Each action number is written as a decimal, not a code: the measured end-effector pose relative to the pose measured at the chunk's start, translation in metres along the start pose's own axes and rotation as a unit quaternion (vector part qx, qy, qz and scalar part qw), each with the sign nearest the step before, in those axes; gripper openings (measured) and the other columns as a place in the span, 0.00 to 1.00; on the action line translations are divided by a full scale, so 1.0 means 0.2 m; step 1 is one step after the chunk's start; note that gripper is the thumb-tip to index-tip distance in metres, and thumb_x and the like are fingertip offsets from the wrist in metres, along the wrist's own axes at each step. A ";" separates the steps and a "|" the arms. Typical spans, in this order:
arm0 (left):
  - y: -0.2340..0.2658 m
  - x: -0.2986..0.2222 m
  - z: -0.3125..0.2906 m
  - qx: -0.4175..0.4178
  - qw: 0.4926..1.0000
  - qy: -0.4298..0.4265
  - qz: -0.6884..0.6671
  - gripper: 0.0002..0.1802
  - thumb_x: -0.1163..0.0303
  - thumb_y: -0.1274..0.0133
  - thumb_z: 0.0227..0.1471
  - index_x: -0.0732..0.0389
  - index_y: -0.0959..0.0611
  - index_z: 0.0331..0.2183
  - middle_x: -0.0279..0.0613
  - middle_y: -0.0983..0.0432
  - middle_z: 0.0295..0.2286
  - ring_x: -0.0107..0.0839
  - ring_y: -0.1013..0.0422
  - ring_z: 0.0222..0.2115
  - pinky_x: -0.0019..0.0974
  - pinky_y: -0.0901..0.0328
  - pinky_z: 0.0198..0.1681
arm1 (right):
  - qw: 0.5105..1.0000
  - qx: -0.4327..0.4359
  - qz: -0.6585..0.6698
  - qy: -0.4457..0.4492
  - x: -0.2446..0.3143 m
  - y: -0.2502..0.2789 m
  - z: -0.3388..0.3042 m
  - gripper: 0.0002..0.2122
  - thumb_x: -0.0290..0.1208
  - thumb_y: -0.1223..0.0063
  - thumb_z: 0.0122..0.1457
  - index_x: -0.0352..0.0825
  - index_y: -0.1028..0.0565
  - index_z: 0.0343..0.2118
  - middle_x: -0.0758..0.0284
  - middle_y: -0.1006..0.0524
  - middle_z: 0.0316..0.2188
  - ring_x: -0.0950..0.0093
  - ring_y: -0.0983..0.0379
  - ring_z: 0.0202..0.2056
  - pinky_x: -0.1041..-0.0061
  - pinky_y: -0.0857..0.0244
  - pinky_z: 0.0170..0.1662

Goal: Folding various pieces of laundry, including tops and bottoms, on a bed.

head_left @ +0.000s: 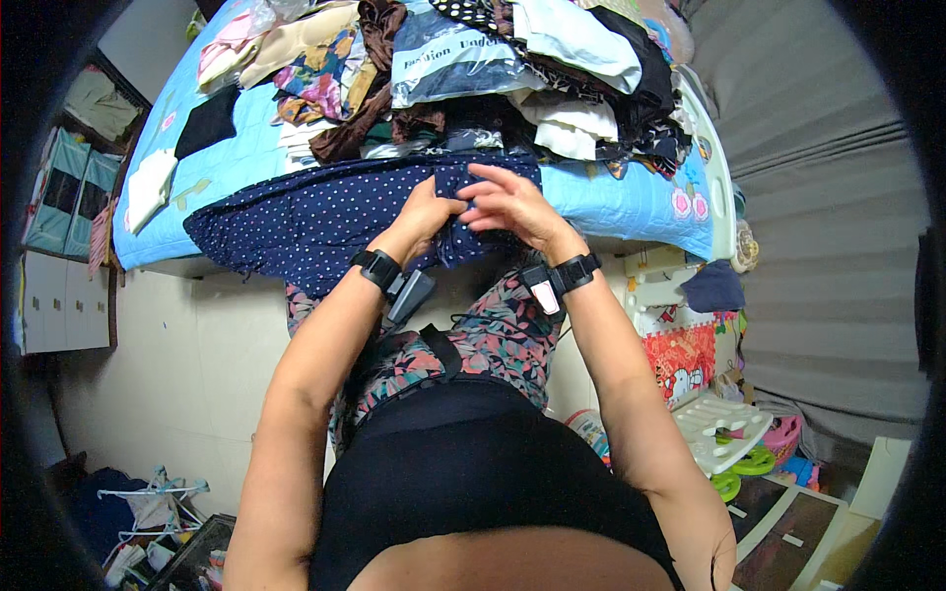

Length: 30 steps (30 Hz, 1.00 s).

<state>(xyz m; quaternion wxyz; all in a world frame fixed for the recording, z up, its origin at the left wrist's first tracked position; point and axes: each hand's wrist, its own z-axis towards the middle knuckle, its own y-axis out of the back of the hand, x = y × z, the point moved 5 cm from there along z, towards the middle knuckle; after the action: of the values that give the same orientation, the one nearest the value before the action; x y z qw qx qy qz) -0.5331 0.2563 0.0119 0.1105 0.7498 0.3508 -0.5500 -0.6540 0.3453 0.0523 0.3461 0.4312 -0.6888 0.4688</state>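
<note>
A navy garment with white polka dots [305,212] lies spread along the near edge of the bed, part of it hanging over the side. My left hand [426,215] is closed on its right part, thumb on top and most fingers hidden in or behind the cloth. Just to the right, my right hand [514,205] hovers at the same bunched section with fingers bent and apart, the fingertips close to the fabric. Whether they touch it is hard to see. Both wrists wear black straps with small devices.
Behind the garment, a pile of clothes with a clear-fronted bag [458,64] covers the blue quilted bed [256,128]. A black folded cloth [208,122] and a white one [153,189] lie left. Grey curtains [818,197] hang right; a white cabinet [69,305] stands left.
</note>
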 end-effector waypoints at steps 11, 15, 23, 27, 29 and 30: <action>0.09 -0.03 -0.14 0.054 0.989 -0.092 0.104 0.45 0.88 0.48 0.45 0.57 0.40 0.64 0.37 0.33 0.55 0.26 0.35 0.51 0.31 0.40 0.56 | 0.896 -0.014 -0.415 0.158 0.04 0.22 0.56 0.32 0.19 0.48 0.49 0.34 0.37 0.61 0.64 0.28 0.54 0.73 0.34 0.56 0.75 0.43 0.59; 0.15 -0.07 -0.21 0.073 0.984 -0.101 0.125 0.44 0.85 0.47 0.45 0.58 0.41 0.64 0.36 0.36 0.58 0.26 0.38 0.54 0.31 0.43 0.58 | 0.939 0.076 -0.335 0.017 -0.04 0.17 0.70 0.23 0.20 0.45 0.50 0.34 0.28 0.53 0.72 0.24 0.42 0.80 0.31 0.45 0.81 0.39 0.50; 0.46 0.04 -0.26 -0.045 0.993 -0.008 0.105 0.29 0.72 0.45 0.55 0.65 0.31 0.57 0.40 0.27 0.48 0.27 0.31 0.47 0.31 0.37 0.52 | 0.949 0.093 -0.279 0.117 0.04 -0.08 0.67 0.13 0.27 0.38 0.52 0.37 0.22 0.42 0.75 0.23 0.36 0.82 0.31 0.38 0.81 0.37 0.46; 0.56 0.06 -0.17 -0.159 0.971 -0.140 0.110 0.29 0.71 0.40 0.51 0.63 0.28 0.54 0.39 0.26 0.44 0.25 0.31 0.43 0.29 0.37 0.49 | 0.942 0.154 -0.273 0.122 0.03 -0.25 0.63 0.21 0.18 0.43 0.54 0.34 0.27 0.52 0.71 0.23 0.43 0.82 0.28 0.41 0.82 0.35 0.48; 0.58 0.00 -0.19 -0.236 0.945 -0.197 0.110 0.31 0.72 0.35 0.45 0.61 0.27 0.52 0.35 0.26 0.38 0.25 0.32 0.38 0.29 0.36 0.46 | 0.940 0.161 -0.269 0.134 0.02 -0.29 0.62 0.21 0.16 0.44 0.53 0.33 0.28 0.53 0.71 0.24 0.43 0.82 0.28 0.42 0.80 0.34 0.49; 0.58 0.00 -0.17 -0.236 0.945 -0.197 0.109 0.31 0.72 0.35 0.45 0.61 0.27 0.52 0.35 0.26 0.38 0.25 0.32 0.38 0.29 0.36 0.46 | 0.940 0.162 -0.270 0.132 0.01 -0.31 0.62 0.21 0.16 0.44 0.53 0.33 0.28 0.53 0.71 0.24 0.43 0.82 0.28 0.42 0.80 0.34 0.49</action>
<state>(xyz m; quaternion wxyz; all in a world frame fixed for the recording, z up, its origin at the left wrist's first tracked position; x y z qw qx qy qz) -0.4322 0.1898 -0.0013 0.4106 0.6127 0.3584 -0.5723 -0.6076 0.2164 0.0360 0.4733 0.5855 -0.4091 0.5156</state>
